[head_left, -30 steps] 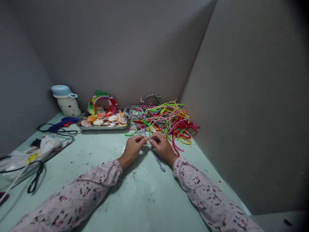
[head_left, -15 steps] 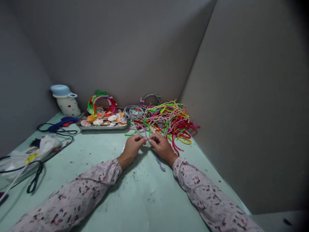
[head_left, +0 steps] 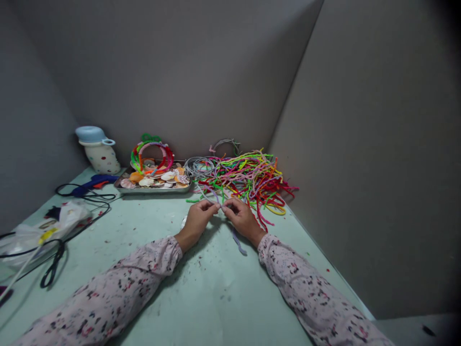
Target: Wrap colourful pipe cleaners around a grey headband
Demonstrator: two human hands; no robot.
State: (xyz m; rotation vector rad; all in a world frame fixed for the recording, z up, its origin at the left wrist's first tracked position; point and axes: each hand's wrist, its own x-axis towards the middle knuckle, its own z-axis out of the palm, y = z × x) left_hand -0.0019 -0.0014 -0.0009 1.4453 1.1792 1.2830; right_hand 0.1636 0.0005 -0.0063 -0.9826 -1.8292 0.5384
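Note:
Both hands meet in the middle, over the table, with thumbs and fingertips pinched close together. My left hand (head_left: 197, 220) and my right hand (head_left: 243, 220) grip a thin purple pipe cleaner (head_left: 238, 244). One fuzzy end hangs below my right hand, and a short purple length rises above the fingertips. A grey wire-like strand (head_left: 205, 193) also runs toward the left fingertips; whether it is held I cannot tell. The fingers hide the spot where the strands meet. Just beyond the hands lies a tangled heap of colourful pipe cleaners (head_left: 252, 175).
A metal tray (head_left: 154, 191) of shells, with colourful rings (head_left: 137, 156) on it, stands at the back left beside a coil of grey wire (head_left: 199, 167). Left are a bottle (head_left: 103, 156), a blue tool (head_left: 90, 185), black cable (head_left: 103, 211) and a plastic bag (head_left: 72, 218). Walls enclose the table.
The purple length above the fingertips has shifted slightly down and to the right. Both hands have stayed almost in place, still pinching.

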